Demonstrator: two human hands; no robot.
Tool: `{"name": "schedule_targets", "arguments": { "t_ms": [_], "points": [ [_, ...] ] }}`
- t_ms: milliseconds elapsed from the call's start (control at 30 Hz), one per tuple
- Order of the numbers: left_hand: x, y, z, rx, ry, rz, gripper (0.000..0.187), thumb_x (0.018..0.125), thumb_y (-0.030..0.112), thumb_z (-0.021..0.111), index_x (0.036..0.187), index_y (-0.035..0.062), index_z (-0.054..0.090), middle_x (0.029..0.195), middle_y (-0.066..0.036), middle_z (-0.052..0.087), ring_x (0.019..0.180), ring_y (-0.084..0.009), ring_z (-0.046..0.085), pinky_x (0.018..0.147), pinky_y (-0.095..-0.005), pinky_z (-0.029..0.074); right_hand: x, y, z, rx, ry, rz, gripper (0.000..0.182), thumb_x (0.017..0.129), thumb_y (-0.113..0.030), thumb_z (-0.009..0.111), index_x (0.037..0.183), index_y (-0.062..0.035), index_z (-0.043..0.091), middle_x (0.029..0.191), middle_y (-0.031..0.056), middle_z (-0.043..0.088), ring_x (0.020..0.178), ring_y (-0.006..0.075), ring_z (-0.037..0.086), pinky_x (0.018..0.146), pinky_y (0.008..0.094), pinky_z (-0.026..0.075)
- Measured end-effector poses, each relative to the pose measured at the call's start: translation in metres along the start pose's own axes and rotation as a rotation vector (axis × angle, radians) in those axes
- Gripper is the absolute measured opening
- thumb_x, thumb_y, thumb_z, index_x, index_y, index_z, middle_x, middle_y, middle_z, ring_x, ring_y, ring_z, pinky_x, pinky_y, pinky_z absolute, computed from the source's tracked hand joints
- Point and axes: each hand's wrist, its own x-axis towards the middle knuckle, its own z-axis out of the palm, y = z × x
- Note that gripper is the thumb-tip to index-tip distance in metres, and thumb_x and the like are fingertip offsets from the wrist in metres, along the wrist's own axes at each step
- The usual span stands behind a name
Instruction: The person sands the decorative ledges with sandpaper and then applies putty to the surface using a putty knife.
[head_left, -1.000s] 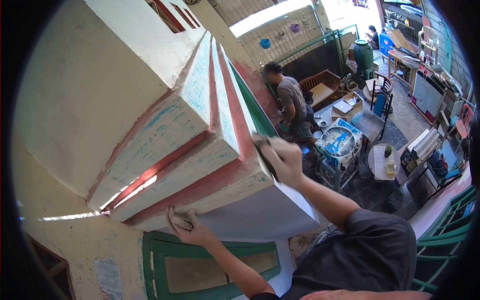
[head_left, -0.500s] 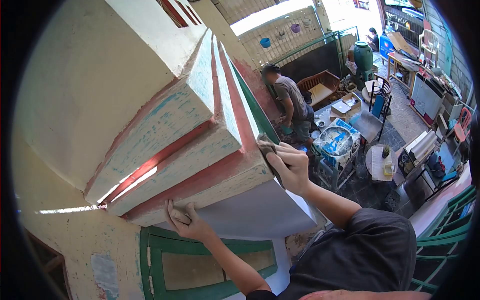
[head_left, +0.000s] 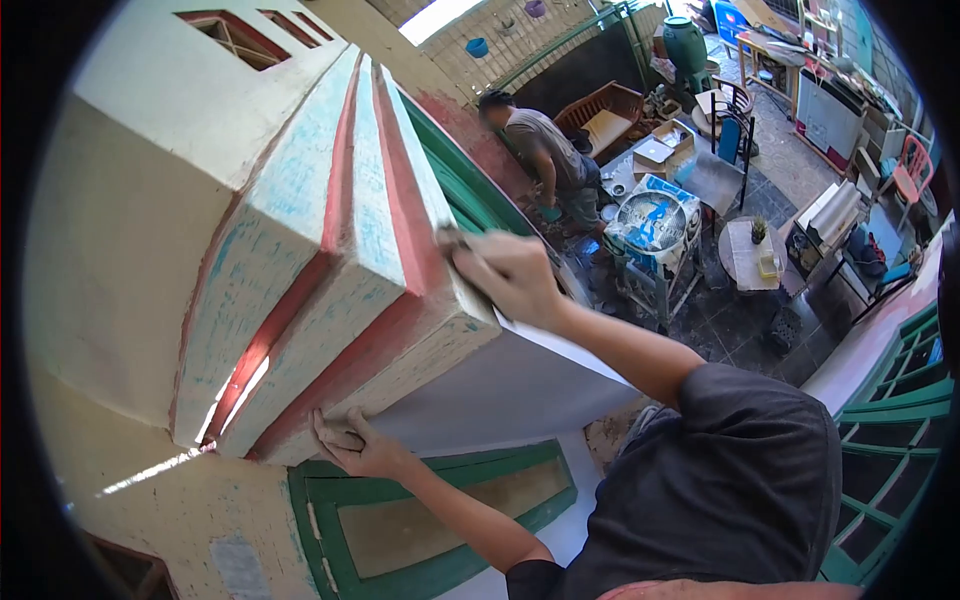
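A stepped ledge of worn white paint with red grooves juts from the wall, showing blue specks. My right hand presses a dark, folded piece of sandpaper against the ledge's side near the corner. The fingers are closed over the sandpaper and blurred by motion. Lower down, my left hand touches the bottom edge of the ledge. Its dusty fingers are curled, and what lies between them and the thumb is hard to make out.
Below the ledge is a green-framed window. A co-worker bends near a cluttered table with a paint-spattered tub. A round table stands right of it. Green shutters are at my right.
The view has shifted, moving the ledge down and left. My right hand has slid along the ledge's side, away from the front corner, with the sandpaper. My left hand stays at the lower edge.
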Motion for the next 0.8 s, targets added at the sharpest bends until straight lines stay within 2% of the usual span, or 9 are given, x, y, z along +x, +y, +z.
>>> {"name": "schedule_targets", "arguments": {
  "t_ms": [67,133,233,300,367,567,667,733,800],
  "points": [
    [0.000,0.001,0.001,-0.007,-0.007,-0.019,0.044,0.089,0.009,0.077,0.129,-0.0046,0.065,0.137,-0.015,0.064,0.126,-0.0316,0.060,0.102,-0.0434,0.048,-0.023,-0.030,-0.014,0.087,-0.037,-0.038,0.021,0.096,-0.007,0.065,0.085,0.0081,0.073,0.111,0.0221,0.077,0.066,0.0196,0.062,0.066,0.0342,0.050],
    [0.000,-0.001,0.001,0.003,-0.003,0.033,0.042,0.091,0.009,0.076,0.129,-0.0041,0.065,0.136,-0.015,0.065,0.127,-0.0321,0.060,0.102,-0.0441,0.048,-0.018,-0.031,-0.005,0.146,0.080,-0.078,0.021,0.097,-0.009,0.065,0.084,0.0069,0.073,0.098,0.0204,0.078,0.064,0.0213,0.061,0.066,0.0333,0.050],
    [0.000,0.001,0.000,0.022,-0.003,0.046,0.042,0.091,0.009,0.075,0.130,-0.0038,0.065,0.136,-0.015,0.064,0.127,-0.0324,0.059,0.102,-0.0445,0.048,0.026,-0.001,0.012,0.044,0.083,-0.037,0.022,0.096,-0.016,0.068,0.083,0.0017,0.074,0.068,0.0191,0.059,0.059,0.0259,0.055,0.058,0.0395,0.043],
    [0.000,0.001,0.000,0.029,-0.008,0.037,0.042,0.092,0.010,0.076,0.130,-0.0038,0.065,0.137,-0.015,0.064,0.127,-0.0321,0.059,0.102,-0.0445,0.048,0.068,0.039,0.033,0.037,0.156,0.065,0.032,0.098,-0.021,0.066,0.084,0.0067,0.066,0.072,0.0207,0.061,0.057,0.0279,0.055,0.059,0.0393,0.046],
    [-0.001,0.004,-0.001,0.033,-0.015,0.028,0.043,0.092,0.011,0.076,0.130,-0.0038,0.064,0.137,-0.015,0.064,0.127,-0.0318,0.059,0.102,-0.0444,0.048,0.090,0.074,0.047,0.083,0.218,0.147,0.030,0.098,-0.023,0.066,0.091,0.0062,0.070,0.076,0.0205,0.065,0.057,0.0253,0.057,0.059,0.0380,0.046],
    [0.002,0.023,-0.009,0.116,-0.029,0.000,0.048,0.091,0.016,0.080,0.131,-0.0044,0.065,0.137,-0.015,0.064,0.126,-0.0305,0.060,0.103,-0.0439,0.048,0.010,0.028,0.013,0.006,0.116,-0.003,0.021,0.097,-0.017,0.069,0.093,0.0013,0.078,0.076,0.0184,0.067,0.057,0.0231,0.055,0.058,0.0369,0.045],
    [-0.010,0.074,0.002,0.060,-0.027,0.192,0.053,0.088,0.021,0.084,0.130,-0.0043,0.065,0.137,-0.016,0.064,0.125,-0.0321,0.062,0.103,-0.0437,0.051,-0.017,-0.024,-0.009,0.042,0.031,0.057,0.019,0.097,-0.012,0.068,0.090,0.0018,0.078,0.077,0.0159,0.070,0.063,0.0223,0.058,0.061,0.0369,0.046],
    [-0.025,0.101,0.014,-0.058,-0.145,0.311,0.062,0.087,0.035,0.085,0.131,-0.0042,0.065,0.138,-0.015,0.063,0.121,-0.0301,0.064,0.101,-0.0416,0.053,-0.011,-0.032,-0.008,0.133,0.043,-0.025,0.021,0.097,-0.010,0.066,0.086,0.0058,0.073,0.075,0.0144,0.068,0.061,0.0228,0.057,0.061,0.0360,0.046],
    [-0.031,0.125,0.031,-0.091,-0.160,0.359,0.062,0.085,0.033,0.086,0.130,-0.0040,0.065,0.136,-0.015,0.064,0.119,-0.0297,0.065,0.099,-0.0419,0.055,0.022,-0.009,0.006,0.035,0.060,-0.040,0.025,0.097,-0.013,0.067,0.079,0.0040,0.067,0.069,0.0158,0.057,0.060,0.0255,0.053,0.060,0.0378,0.044]
  ]
}}
